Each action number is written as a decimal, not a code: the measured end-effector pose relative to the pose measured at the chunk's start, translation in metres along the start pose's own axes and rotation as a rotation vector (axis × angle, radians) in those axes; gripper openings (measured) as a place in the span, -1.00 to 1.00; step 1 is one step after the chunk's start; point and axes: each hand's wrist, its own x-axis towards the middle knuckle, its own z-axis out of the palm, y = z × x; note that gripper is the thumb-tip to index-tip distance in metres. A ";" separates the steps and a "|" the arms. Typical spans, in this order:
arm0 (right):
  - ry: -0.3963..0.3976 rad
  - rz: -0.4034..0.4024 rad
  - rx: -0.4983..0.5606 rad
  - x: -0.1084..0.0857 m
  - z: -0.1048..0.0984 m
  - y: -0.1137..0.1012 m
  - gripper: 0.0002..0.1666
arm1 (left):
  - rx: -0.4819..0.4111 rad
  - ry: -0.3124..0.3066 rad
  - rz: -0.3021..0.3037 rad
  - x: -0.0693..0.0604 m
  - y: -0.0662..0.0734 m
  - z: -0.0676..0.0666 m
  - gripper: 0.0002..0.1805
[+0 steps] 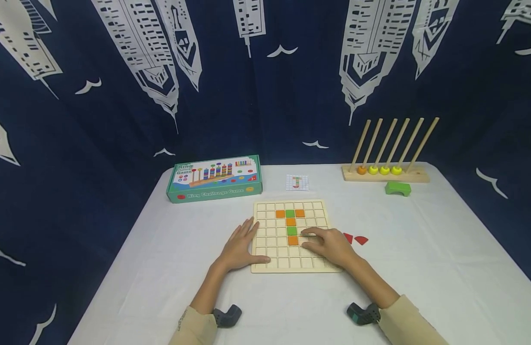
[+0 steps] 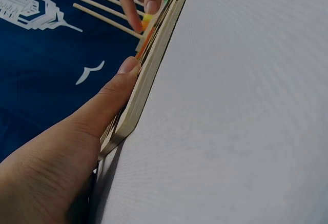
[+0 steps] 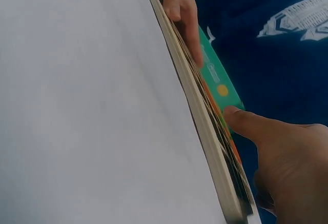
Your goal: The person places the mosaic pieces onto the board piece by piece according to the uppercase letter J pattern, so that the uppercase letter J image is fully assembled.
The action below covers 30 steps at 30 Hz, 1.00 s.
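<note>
A wooden grid board (image 1: 271, 249) lies on the white table, with orange and green square tiles (image 1: 292, 231) forming a T shape: a row of three across the top and a column below. At the board's left edge rests my left hand (image 1: 239, 247), fingers spread, its thumb on the lower left squares; the thumb also shows on the edge in the left wrist view (image 2: 110, 98). Over the board's right part is my right hand (image 1: 332, 247), thumb and forefinger apart beside the tile column, nothing visible between them. Two red pieces (image 1: 361, 240) lie just right of this hand.
Behind the board are a green game box (image 1: 213, 191) at the left and a small card with a printed pattern (image 1: 297, 182). A wooden rack (image 1: 386, 176) with upright pegs and several rings stands back right, a green arched block (image 1: 398, 189) before it.
</note>
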 end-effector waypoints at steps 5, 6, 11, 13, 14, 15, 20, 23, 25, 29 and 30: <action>0.031 0.059 -0.010 -0.015 -0.017 0.016 -0.57 | -0.013 -0.004 0.002 0.000 0.000 0.000 0.26; 0.043 0.065 -0.018 -0.018 -0.020 0.021 -0.57 | -0.014 -0.005 0.003 0.000 0.000 0.000 0.26; 0.113 0.062 -0.070 -0.033 -0.031 0.043 -0.58 | -0.020 -0.013 -0.005 0.000 0.000 0.000 0.26; 0.130 0.065 -0.094 -0.038 -0.035 0.051 -0.58 | -0.016 -0.015 -0.010 0.001 0.000 0.000 0.27; 0.134 0.070 -0.105 -0.040 -0.037 0.054 -0.57 | -0.014 -0.015 -0.009 0.001 -0.001 0.000 0.27; 0.138 0.077 -0.116 -0.042 -0.039 0.056 -0.57 | -0.015 -0.014 -0.008 0.001 -0.001 0.000 0.27; 0.133 0.125 -0.161 -0.049 -0.047 0.063 -0.58 | -0.025 -0.008 -0.005 0.001 0.000 0.000 0.28; 0.126 0.157 -0.176 -0.051 -0.050 0.065 -0.60 | -0.018 -0.016 -0.010 0.001 0.000 0.000 0.28; 0.121 0.169 -0.178 -0.052 -0.050 0.066 -0.62 | -0.014 -0.019 -0.010 0.001 -0.001 0.000 0.28; 0.120 0.175 -0.172 -0.049 -0.050 0.069 -0.63 | -0.017 -0.015 -0.005 0.000 -0.001 0.001 0.28; 0.123 0.176 -0.174 -0.048 -0.049 0.070 -0.63 | -0.021 -0.011 -0.002 0.000 -0.001 0.001 0.28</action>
